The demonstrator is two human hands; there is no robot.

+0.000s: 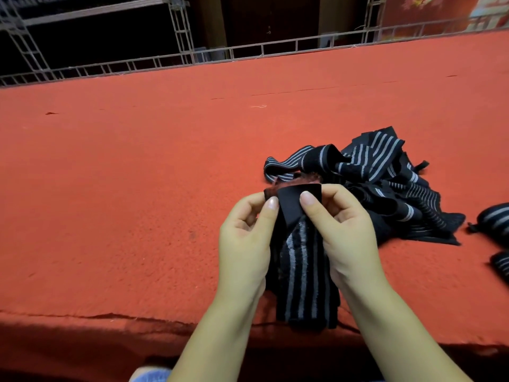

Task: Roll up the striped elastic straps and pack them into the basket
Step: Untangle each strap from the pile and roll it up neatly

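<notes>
Now, hands: two bare hands, side by side, both on one strap.
Left hand (245, 238): thumb and curled fingers pinch the left corner of the strap's plain black end.
Right hand (344, 232): thumb and curled fingers pinch the right corner of that same black end.
Held strap (301, 285): one black strap with grey stripes; it sits between the two hands.
Which way it points: its long side runs from the thumbs down toward the person; the plain black end is up at the thumbs, and the striped part hangs down over the near edge of the table. The stripes run the same long way.
Pile of loose straps (385, 183): one messy heap, just past the right hand and off to its right, lying on the table. They are too tangled to count.
Rolled straps: two at the far right edge of the picture, well to the right of the right hand. One roll (495, 220) is farther away, the other roll (501, 264) is nearer. Both are cut off by the edge.
Table (137, 188): one, covered in red-orange felt, under everything.
Metal rack (179, 31): grey frames past the far side of the table, far from both hands.
</notes>
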